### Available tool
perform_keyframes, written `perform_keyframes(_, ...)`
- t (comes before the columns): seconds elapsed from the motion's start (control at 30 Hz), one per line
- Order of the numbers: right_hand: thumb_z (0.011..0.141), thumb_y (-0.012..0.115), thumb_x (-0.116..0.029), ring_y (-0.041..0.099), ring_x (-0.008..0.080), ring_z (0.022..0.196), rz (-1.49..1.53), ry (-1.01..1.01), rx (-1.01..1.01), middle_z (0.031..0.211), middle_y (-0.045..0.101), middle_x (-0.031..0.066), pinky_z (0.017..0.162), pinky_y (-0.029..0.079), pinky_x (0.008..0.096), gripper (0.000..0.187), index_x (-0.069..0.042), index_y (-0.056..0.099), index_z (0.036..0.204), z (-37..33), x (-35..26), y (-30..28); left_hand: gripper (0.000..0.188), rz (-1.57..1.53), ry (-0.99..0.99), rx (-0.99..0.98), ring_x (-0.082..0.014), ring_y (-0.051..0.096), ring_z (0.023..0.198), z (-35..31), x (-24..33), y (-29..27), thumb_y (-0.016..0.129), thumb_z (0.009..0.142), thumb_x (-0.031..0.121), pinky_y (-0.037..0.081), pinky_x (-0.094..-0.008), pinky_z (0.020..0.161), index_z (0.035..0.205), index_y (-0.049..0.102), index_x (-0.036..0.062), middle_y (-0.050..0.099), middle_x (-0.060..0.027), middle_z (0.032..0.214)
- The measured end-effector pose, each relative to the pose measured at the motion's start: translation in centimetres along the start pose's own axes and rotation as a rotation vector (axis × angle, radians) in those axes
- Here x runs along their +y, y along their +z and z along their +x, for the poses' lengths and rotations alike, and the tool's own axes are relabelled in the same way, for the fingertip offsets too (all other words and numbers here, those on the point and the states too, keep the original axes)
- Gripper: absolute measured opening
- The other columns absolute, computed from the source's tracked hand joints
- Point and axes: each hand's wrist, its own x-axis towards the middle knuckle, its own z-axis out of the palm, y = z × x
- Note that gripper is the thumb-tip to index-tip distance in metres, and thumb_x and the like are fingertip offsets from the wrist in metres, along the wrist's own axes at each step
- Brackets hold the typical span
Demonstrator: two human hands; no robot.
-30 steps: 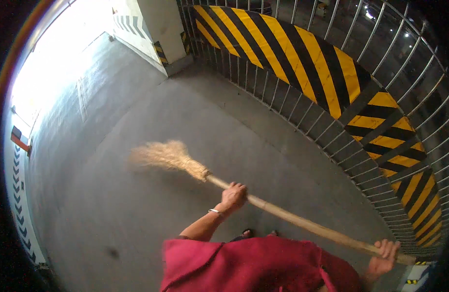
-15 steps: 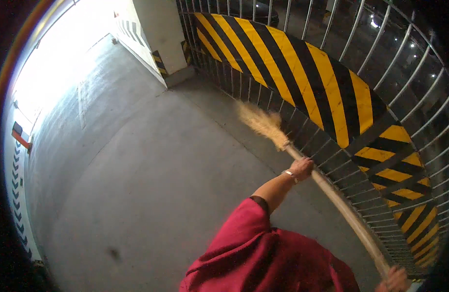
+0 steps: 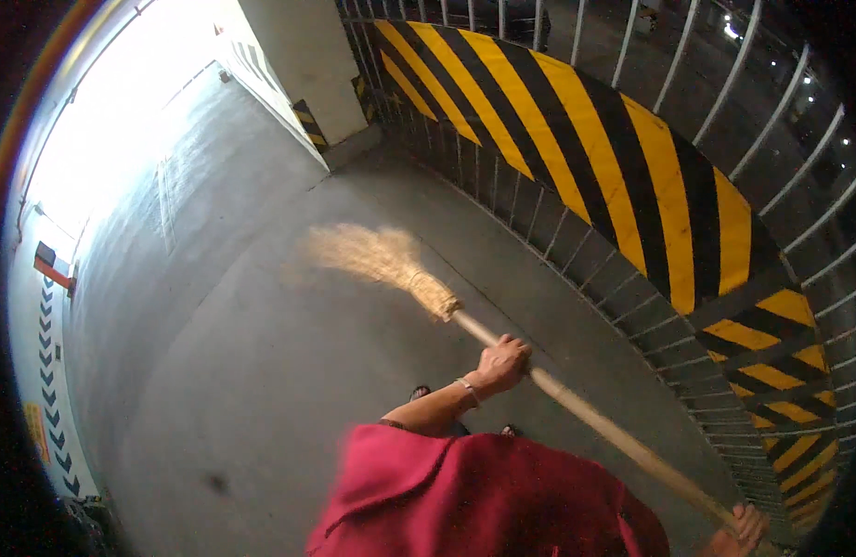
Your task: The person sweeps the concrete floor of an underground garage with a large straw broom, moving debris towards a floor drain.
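A long straw broom runs slantwise across the view, its pale handle rising from the lower right. My left hand, with a bracelet at the wrist, is wrapped round the handle a little below the bristles. At the lower right edge my right hand closes round the handle's far end. The straw bristles are smeared by motion and point left over the grey floor; whether they touch it I cannot tell. A red sleeve covers my upper left arm.
Along the right runs a metal railing bearing a black-and-yellow striped panel. A pale pillar stands ahead, beside a bright opening. An orange barrier piece and a wall with arrow marks line the left. My feet partly show below my left arm.
The broom's bristles have swung left and nearer, away from the railing. My left hand has moved left and down with the handle; my right hand has barely shifted.
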Motion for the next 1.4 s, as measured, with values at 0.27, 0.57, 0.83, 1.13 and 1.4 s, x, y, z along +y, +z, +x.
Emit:
perform_keyframes(0.27,0.09,0.035,-0.014,0.038,0.0212,0.072,0.103,-0.216,-0.348,0.069,0.037,0.0052,0.08,0.034,0.0385,0.017,-0.008,0.048,0.1,6.9,4.1,20.9,0.016,-0.007,0.08,0.066,-0.0261,0.047,0.095,16.5,-10.9,-7.8,0.053,0.074,0.012,0.04,-0.0422,0.07,0.09,0.053,0.0105,0.052,-0.0052,0.093)
perform_keyframes(0.57,0.086,0.046,-0.018,0.04,0.0154,0.076,0.036,-0.065,-0.409,0.073,0.04,0.0,0.078,0.036,0.0365,0.005,-0.013,0.045,0.084,16.5,10.1,42.9,0.017,-0.263,-0.284,0.25,-0.0252,0.045,0.098,4.5,-29.9,-8.9,0.052,0.07,0.007,0.04,-0.0417,0.07,0.086,0.051,0.0119,0.05,-0.0035,0.091)
perform_keyframes(0.83,0.09,0.035,-0.015,0.039,0.0232,0.075,0.349,0.017,-0.275,0.069,0.035,0.0046,0.08,0.034,0.0384,0.019,-0.008,0.047,0.102,15.1,9.9,34.1,0.013,0.002,-0.183,0.209,-0.0229,0.049,0.085,3.4,-28.0,-19.3,0.059,0.065,0.015,0.043,-0.0387,0.06,0.077,0.053,0.0129,0.051,-0.0017,0.078)
perform_keyframes(1.13,0.087,0.04,-0.016,0.041,0.0225,0.065,-0.031,-0.318,-0.45,0.069,0.039,0.0062,0.064,0.037,0.0338,0.015,-0.007,0.044,0.098,17.5,11.2,43.3,0.014,-0.019,-0.029,0.379,-0.0216,0.049,0.094,17.9,-32.8,-20.9,0.055,0.069,0.014,0.038,-0.042,0.068,0.083,0.055,0.0135,0.053,-0.0024,0.088)
perform_keyframes(1.4,0.079,0.054,-0.021,0.033,0.012,0.067,0.058,0.002,-0.464,0.067,0.034,0.0003,0.079,0.031,0.0317,0.024,-0.014,0.033,0.072,21.5,17.2,53.0,0.016,-0.151,-0.42,0.334,-0.0233,0.05,0.096,8.8,-41.7,-16.0,0.05,0.072,0.01,0.042,-0.0408,0.073,0.087,0.054,0.013,0.054,-0.0035,0.089)
